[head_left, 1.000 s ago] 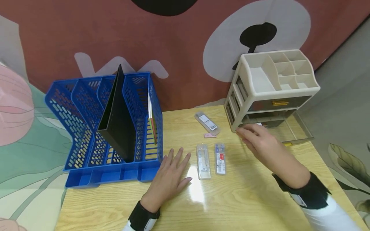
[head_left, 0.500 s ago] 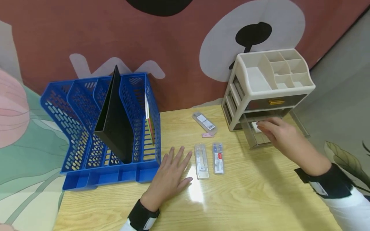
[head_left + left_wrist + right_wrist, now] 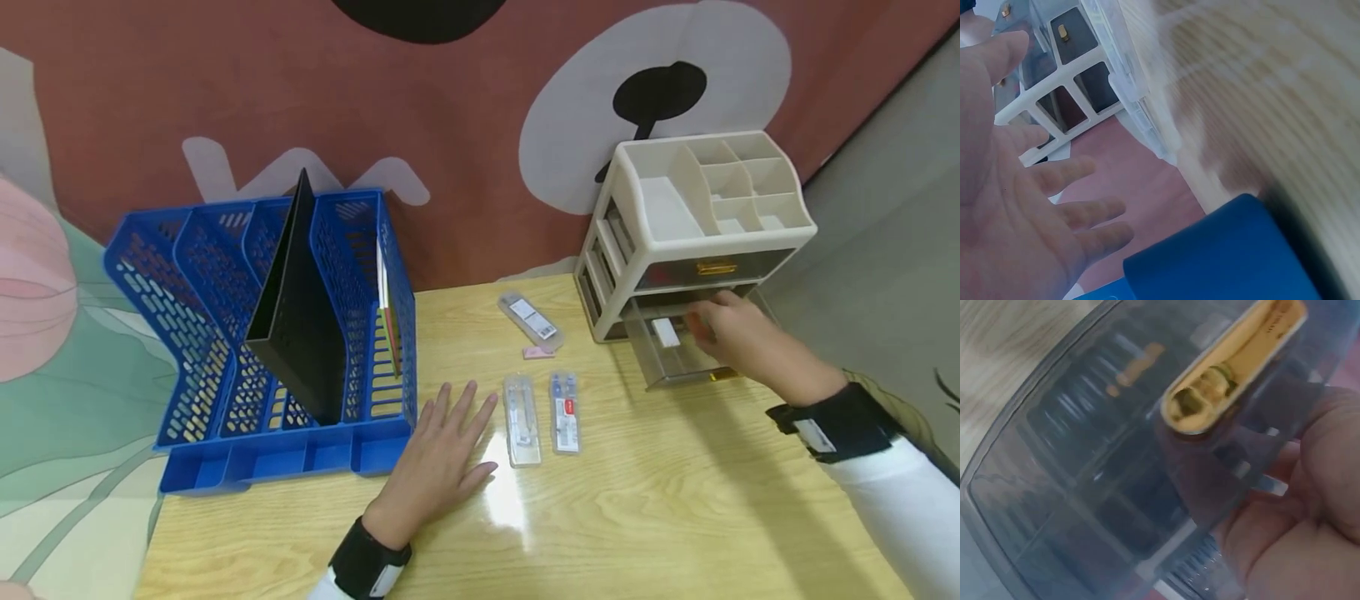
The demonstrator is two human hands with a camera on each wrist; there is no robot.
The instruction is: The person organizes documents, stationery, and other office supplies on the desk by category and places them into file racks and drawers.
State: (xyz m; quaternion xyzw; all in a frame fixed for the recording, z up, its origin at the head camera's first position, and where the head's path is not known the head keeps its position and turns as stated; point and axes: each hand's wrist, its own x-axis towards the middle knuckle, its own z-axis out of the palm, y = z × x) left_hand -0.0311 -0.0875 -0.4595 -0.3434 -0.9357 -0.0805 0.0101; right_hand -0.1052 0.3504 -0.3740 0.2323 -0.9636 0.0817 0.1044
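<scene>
My left hand [image 3: 437,467] lies flat on the table with its fingers spread, beside the blue file rack [image 3: 281,454]. To its right are two clear pencil-lead cases [image 3: 522,419]; the other case [image 3: 565,412] has a red label. My right hand [image 3: 735,337] reaches down into the pulled-out clear drawer [image 3: 651,371] of the white desk organizer [image 3: 637,258]. Its fingers are loosely bent, the tips partly hidden, and no object shows in its grasp. A white block like an eraser [image 3: 665,332] lies in the drawer, left of that hand. The right wrist view shows the drawer's gold handle [image 3: 1235,369].
A grey case with a white label [image 3: 531,320] and a small pink piece [image 3: 538,352] lie near the back of the table. A black folder [image 3: 307,333] stands in the rack, with thin booklets [image 3: 387,317] in the right slot.
My right hand has moved from the organizer's lower left corner to the right, into the drawer. Half a second ago it was at the white block, now apart from it. The left hand stays put.
</scene>
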